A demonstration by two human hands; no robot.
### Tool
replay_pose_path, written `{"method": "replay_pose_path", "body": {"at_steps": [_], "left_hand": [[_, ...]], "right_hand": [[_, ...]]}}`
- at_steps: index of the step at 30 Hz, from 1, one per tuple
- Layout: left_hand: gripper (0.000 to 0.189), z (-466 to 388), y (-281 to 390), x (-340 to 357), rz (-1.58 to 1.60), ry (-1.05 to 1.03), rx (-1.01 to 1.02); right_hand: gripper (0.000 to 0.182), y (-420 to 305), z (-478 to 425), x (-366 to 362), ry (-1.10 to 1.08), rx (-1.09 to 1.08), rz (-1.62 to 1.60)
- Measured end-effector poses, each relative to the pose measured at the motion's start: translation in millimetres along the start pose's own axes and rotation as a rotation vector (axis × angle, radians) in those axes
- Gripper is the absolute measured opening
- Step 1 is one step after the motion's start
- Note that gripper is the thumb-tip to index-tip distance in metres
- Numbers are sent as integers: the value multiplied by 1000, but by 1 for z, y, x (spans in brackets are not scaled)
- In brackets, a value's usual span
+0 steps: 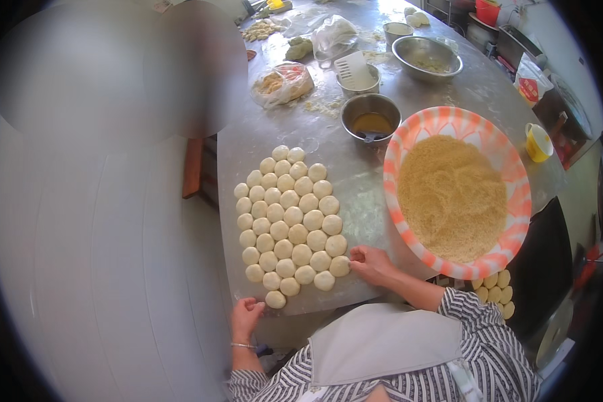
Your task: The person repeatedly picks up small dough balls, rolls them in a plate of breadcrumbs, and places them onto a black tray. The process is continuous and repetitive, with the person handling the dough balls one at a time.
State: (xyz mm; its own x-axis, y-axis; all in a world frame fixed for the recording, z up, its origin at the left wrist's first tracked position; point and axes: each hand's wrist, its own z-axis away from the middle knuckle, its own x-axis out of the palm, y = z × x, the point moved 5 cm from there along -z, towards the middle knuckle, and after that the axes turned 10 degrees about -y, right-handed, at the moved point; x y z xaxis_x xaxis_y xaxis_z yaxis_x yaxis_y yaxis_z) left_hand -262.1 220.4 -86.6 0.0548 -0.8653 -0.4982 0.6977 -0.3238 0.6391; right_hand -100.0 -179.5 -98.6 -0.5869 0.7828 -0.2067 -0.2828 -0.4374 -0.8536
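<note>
Many round, flattened dough pieces [297,233] lie packed close together in rows on the metal table [364,206]. My right hand [374,265] is at the right side of this group, its loosely curled fingertips at the edge of an outer dough piece [339,266]. By the table's near left corner is my left hand [247,316], fingers bent, just left of the nearest dough piece [275,299]. I see nothing held in either hand. A large orange-and-white plastic basin [396,213] of tan crumbly filling [452,196] stands to the right.
Beyond the dough are a metal pot [349,118] with liquid, a bagged filling [283,84], a white slotted scraper [353,69] in a container, and a steel bowl [428,73]. A yellow cup [537,143] stands at right. More dough pieces [493,293] show below the basin. A blurred area covers upper left.
</note>
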Motion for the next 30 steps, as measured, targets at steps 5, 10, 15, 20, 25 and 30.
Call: {"method": "replay_pose_path", "body": {"at_steps": [5,10,15,20,25,30], "left_hand": [[40,-4,13,19,173,-145,-33],[35,-9,13,29,42,-97,120],[37,-3,25,34,101,-136,116],[35,7,71,13,325,-250,181],[34,17,188,20,492,-391,461],[33,15,311,95,277,-595,787]], "right_hand": [[51,-19,1,2,-62,151,140],[41,-19,0,14,-70,103,356],[36,-31,7,14,-93,83,361],[39,-36,19,-1,-226,40,32],[31,-94,67,-37,-439,-155,-363],[28,-108,128,-112,-188,-354,-530]]}}
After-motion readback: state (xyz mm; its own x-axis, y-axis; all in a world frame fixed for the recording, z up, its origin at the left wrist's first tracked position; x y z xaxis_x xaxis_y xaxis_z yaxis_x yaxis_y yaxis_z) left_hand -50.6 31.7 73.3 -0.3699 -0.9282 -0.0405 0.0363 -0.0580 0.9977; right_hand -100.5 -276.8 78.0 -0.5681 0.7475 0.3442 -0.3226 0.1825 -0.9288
